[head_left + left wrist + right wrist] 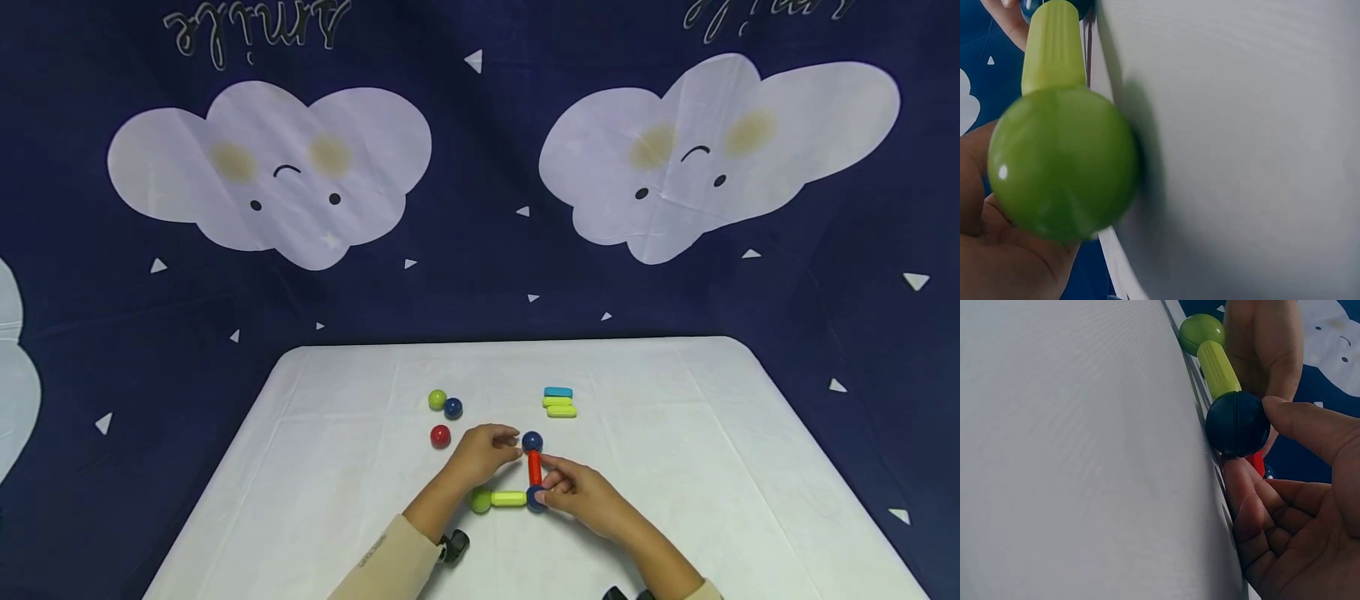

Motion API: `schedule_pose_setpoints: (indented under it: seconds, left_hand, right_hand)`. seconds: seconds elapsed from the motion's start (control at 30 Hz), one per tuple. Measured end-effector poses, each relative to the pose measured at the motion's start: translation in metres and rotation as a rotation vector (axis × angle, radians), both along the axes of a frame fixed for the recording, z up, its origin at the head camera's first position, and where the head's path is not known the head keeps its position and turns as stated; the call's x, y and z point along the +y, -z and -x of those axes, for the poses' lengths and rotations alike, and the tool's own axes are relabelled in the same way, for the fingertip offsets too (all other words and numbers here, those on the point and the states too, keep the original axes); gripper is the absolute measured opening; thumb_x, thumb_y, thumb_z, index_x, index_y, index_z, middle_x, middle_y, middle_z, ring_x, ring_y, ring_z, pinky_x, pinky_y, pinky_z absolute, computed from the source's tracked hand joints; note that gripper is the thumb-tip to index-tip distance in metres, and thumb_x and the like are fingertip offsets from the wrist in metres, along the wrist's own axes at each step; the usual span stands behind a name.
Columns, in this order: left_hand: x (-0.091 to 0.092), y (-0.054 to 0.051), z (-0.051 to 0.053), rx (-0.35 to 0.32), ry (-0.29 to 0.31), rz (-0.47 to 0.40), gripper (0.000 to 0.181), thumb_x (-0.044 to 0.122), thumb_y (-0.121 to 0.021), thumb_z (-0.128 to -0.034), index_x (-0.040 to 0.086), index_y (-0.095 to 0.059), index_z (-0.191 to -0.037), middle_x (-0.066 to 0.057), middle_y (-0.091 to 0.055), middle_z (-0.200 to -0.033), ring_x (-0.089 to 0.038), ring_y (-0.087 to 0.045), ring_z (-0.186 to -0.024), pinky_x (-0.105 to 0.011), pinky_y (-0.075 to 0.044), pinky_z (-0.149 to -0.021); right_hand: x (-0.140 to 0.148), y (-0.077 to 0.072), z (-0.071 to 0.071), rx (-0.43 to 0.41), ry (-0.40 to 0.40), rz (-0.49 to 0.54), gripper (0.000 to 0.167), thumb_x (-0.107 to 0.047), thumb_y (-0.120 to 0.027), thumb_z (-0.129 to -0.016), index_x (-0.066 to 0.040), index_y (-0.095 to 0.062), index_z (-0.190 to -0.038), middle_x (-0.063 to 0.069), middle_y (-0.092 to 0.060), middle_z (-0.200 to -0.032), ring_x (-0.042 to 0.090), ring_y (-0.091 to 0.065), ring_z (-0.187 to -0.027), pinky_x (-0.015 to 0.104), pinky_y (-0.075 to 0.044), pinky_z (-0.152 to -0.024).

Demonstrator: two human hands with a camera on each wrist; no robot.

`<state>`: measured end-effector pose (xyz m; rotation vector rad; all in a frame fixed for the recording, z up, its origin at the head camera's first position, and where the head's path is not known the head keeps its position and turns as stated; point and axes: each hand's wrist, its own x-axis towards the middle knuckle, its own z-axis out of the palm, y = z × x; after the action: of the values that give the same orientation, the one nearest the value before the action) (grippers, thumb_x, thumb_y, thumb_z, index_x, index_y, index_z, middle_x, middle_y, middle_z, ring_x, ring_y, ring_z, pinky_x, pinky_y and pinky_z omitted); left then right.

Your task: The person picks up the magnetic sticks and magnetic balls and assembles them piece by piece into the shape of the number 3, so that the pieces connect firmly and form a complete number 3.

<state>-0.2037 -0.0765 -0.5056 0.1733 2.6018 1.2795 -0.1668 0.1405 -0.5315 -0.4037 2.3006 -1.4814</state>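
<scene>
Red rod point(535, 468) and yellow-green rod point(508, 498) make an L on the white tabletop point(337, 433), one arm running toward the far edge, the other toward the left edge. They meet at a blue corner ball point(1237, 424); a green ball point(1063, 164) ends the yellow-green rod, and an outer blue ball point(532, 441) ends the red one. So two rods and three balls look joined, and the other pieces have not been added.

The right hand point(588, 497) is narrow, thumb and fingers pinching the corner ball. The left hand point(480, 454) has its fingers loosely bent beside the outer ball and seems to hold nothing; I cannot tell whether it touches that ball.

Left over, closer to the far edge, are a lime ball point(437, 400) just beside a loose blue ball point(453, 408), with a red ball point(440, 437) nearer the person. Right of these, a blue rod point(558, 392) and two loose yellow-green rods point(561, 412) lie together. The left hand comes between the red ball and the L, and the right fingers partly hide where the red rod meets the corner, so how firm that joint is cannot be judged
</scene>
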Motion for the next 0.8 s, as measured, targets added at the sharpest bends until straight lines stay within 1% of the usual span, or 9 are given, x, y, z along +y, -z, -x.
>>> schedule_pose_setpoints:
  seconds: [0.2, 0.33, 0.43, 0.63, 0.8]
  left_hand:
    - [-0.009, 0.000, -0.007, -0.013, -0.007, -0.017, 0.034, 0.025, -0.075, -0.0905, 0.013, -0.072, -0.122, -0.001, -0.075, -0.104, -0.018, -0.069, -0.099, -0.043, -0.056, -0.093]
    - [-0.016, 0.000, -0.012, -0.001, -0.010, -0.031, 0.033, 0.025, -0.076, -0.0896, 0.012, -0.073, -0.119, 0.000, -0.075, -0.102, -0.018, -0.069, -0.096, -0.045, -0.056, -0.092]
    - [-0.022, 0.000, -0.017, -0.007, -0.012, -0.046, 0.032, 0.025, -0.077, -0.0892, 0.011, -0.073, -0.118, 0.000, -0.074, -0.099, -0.017, -0.068, -0.094, -0.045, -0.055, -0.091]
    - [-0.035, 0.000, -0.026, -0.044, -0.011, -0.052, 0.029, 0.024, -0.077, -0.0888, 0.011, -0.074, -0.115, 0.004, -0.073, -0.094, -0.012, -0.066, -0.088, -0.035, -0.056, -0.081]
    - [-0.049, -0.002, -0.033, -0.037, 0.031, -0.063, 0.028, 0.024, -0.079, -0.0871, 0.009, -0.075, -0.111, 0.002, -0.074, -0.094, -0.012, -0.066, -0.087, -0.029, -0.054, -0.074]
  right_hand:
    - [0.000, -0.002, 0.000, -0.006, 0.005, -0.001, 0.070, -0.030, -0.076, -0.090, 0.003, -0.048, -0.146, 0.005, -0.065, -0.102, 0.012, -0.058, -0.085, 0.021, -0.049, -0.069]
    - [0.000, -0.002, -0.001, -0.008, 0.008, -0.004, 0.070, -0.030, -0.076, -0.090, 0.002, -0.048, -0.146, 0.004, -0.066, -0.102, 0.011, -0.059, -0.085, 0.020, -0.049, -0.070]
    - [0.000, -0.002, -0.001, -0.007, 0.008, -0.001, 0.070, -0.030, -0.075, -0.091, 0.002, -0.048, -0.146, 0.004, -0.066, -0.103, 0.011, -0.058, -0.085, 0.020, -0.048, -0.069]
    - [-0.001, -0.003, -0.001, -0.001, 0.009, 0.001, 0.069, -0.030, -0.075, -0.091, 0.001, -0.048, -0.147, 0.004, -0.066, -0.103, 0.011, -0.058, -0.085, 0.020, -0.049, -0.069]
    - [-0.001, -0.002, 0.000, -0.003, 0.004, -0.011, 0.069, -0.030, -0.075, -0.091, 0.001, -0.049, -0.147, 0.004, -0.065, -0.102, 0.011, -0.058, -0.084, 0.020, -0.049, -0.069]
